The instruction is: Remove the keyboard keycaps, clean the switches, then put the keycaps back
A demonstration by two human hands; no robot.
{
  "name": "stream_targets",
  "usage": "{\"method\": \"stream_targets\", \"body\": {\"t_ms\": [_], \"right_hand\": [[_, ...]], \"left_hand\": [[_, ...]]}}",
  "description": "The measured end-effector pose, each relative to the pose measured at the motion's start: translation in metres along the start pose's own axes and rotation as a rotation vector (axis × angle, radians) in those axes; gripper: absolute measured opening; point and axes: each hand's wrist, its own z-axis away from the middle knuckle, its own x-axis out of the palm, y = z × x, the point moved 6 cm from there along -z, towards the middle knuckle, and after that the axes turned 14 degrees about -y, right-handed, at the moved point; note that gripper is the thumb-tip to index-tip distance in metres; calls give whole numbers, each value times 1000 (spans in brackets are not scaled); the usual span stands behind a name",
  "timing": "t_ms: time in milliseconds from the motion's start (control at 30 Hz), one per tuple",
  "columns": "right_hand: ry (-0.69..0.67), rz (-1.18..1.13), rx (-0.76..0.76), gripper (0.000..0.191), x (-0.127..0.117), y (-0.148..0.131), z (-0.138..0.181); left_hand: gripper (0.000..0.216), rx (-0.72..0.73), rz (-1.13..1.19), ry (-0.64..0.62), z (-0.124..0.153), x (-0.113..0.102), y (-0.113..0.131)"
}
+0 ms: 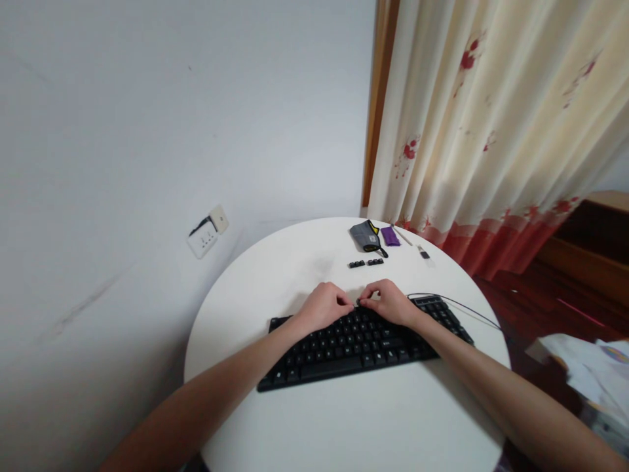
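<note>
A black keyboard (334,347) lies slightly slanted across the white round table. My left hand (325,307) is over its back edge, thumb and finger pinched together; whatever is between them is too small to make out. Close by on the right, my right hand (388,303) curls its fingers in a pinch above the top rows. At its fingertips shows a small black piece (358,302), which looks like a keycap. Behind the hands, two short rows of loose black keycaps (356,264) sit on the table. Both hands hide part of the upper keys.
Toward the back of the table (275,262) are a grey pouch (365,236), a folded purple cloth (390,236), a thin stick (403,235) and a small brush-like item (423,253). A cable (462,304) runs off the right edge. Wall and curtain (442,144) stand behind.
</note>
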Motion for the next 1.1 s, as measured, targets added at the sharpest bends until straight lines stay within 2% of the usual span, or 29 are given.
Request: {"method": "stream_targets", "body": {"t_ms": [300,500,633,900,1100], "right_hand": [[-22,41,-44,9,-2,2,7],[-32,171,-86,8,-1,-2,10],[-55,190,-90,7,-1,-1,10],[-151,421,-223,11,-4,-29,16],[-103,187,-184,12,4,-11,11]], "left_hand": [[14,-3,-13,23,2,4,-5],[14,73,-244,18,4,4,9],[13,95,-314,6,6,4,12],[17,223,-461,-77,19,4,26],[17,242,-439,-106,15,3,24]]}}
